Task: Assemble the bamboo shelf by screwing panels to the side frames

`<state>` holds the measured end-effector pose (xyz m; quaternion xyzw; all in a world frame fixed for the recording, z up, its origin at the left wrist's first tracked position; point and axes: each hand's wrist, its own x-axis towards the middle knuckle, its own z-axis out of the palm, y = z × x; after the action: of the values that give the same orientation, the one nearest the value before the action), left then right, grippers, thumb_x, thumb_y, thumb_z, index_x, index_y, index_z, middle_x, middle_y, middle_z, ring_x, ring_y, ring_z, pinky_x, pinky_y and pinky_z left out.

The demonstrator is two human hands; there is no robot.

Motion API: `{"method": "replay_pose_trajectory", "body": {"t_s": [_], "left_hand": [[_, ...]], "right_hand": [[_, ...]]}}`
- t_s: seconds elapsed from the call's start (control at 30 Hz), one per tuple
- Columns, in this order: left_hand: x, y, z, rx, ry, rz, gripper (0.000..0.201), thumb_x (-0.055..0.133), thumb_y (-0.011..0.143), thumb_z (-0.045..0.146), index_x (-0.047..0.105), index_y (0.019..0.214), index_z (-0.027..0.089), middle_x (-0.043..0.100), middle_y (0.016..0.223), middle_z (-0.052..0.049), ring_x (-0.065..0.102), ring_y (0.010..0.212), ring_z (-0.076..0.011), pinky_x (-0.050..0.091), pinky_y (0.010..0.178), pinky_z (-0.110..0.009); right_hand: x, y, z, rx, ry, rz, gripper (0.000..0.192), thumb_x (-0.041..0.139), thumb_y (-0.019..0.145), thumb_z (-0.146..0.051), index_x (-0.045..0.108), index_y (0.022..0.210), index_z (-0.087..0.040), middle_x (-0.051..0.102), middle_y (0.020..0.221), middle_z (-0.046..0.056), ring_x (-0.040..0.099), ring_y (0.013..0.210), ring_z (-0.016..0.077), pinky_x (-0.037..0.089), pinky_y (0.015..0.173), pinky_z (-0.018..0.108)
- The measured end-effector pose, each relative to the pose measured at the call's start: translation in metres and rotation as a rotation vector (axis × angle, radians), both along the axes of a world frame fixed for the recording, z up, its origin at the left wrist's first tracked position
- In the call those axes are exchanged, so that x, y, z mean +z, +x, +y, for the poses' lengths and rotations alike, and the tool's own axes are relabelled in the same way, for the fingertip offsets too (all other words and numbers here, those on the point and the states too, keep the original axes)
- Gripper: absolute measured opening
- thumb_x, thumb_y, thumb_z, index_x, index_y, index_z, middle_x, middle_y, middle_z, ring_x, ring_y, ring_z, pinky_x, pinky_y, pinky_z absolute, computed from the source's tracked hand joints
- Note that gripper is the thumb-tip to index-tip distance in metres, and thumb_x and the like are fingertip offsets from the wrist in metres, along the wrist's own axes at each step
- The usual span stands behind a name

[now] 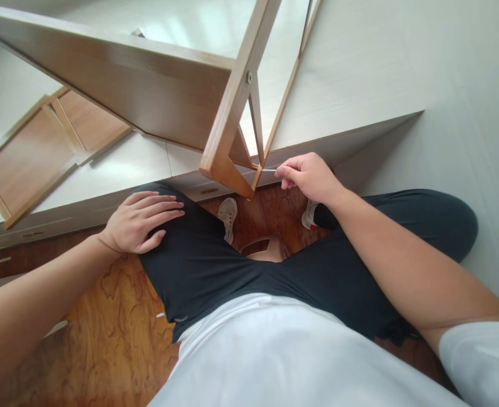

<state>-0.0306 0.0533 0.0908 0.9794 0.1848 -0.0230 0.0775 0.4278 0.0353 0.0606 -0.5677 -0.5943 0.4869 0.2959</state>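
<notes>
Pinched between right hand (306,176) fingertips, a thin metal key (269,169) meets the frame (226,141) corner at twelve o'clock; best kept level and seated while turning. Left hand (141,221) lies flat and slack on the thigh. Another panel (33,158) lies at ten o'clock, knees crowding below.

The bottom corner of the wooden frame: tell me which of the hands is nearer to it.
Right. The right hand is just beside the frame corner, pinching a thin metal tool that reaches it. The left hand rests flat on the thigh, farther off.
</notes>
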Motion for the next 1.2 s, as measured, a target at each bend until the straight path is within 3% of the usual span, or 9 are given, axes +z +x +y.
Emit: {"method": "replay_pose_trajectory", "body": {"t_s": [0.37,0.6,0.83,1.2], "left_hand": [[0.005,0.001,-0.003,0.031,-0.035,-0.005,0.055,0.050,0.090,0.035,0.058,0.142,0.020,0.066,0.145,-0.010,0.058,0.136,-0.0275,0.035,0.120,-0.049],[-0.002,-0.008,0.002,0.071,-0.083,0.037,0.056,0.049,0.090,0.041,0.058,0.144,0.030,0.065,0.147,-0.004,0.059,0.137,-0.0278,0.035,0.121,-0.048],[0.001,-0.004,0.000,0.027,-0.038,0.013,0.057,0.051,0.089,0.037,0.057,0.144,0.022,0.064,0.147,-0.008,0.056,0.138,-0.0271,0.033,0.121,-0.048],[0.001,-0.003,-0.001,0.055,-0.077,-0.013,0.058,0.054,0.088,0.037,0.058,0.144,0.024,0.065,0.146,-0.008,0.059,0.136,-0.0291,0.032,0.122,-0.048]], "right_hand": [[0.002,0.000,0.001,0.002,0.001,-0.068,0.028,0.060,0.094,-0.034,0.078,0.082,-0.016,0.074,0.064,0.003,0.067,0.060,0.0165,0.049,0.065,0.029],[0.007,-0.001,0.001,0.007,0.015,-0.148,0.030,0.060,0.094,-0.032,0.078,0.077,-0.017,0.074,0.064,0.002,0.069,0.064,0.0176,0.047,0.068,0.029],[0.008,-0.003,0.000,0.016,0.022,-0.167,0.030,0.060,0.094,-0.031,0.078,0.073,-0.018,0.074,0.063,0.001,0.066,0.060,0.0162,0.045,0.067,0.029],[0.002,0.001,0.001,0.078,0.062,-0.269,0.038,0.062,0.095,-0.035,0.075,0.063,-0.020,0.073,0.063,0.001,0.059,0.056,0.0157,0.039,0.063,0.031]]}}
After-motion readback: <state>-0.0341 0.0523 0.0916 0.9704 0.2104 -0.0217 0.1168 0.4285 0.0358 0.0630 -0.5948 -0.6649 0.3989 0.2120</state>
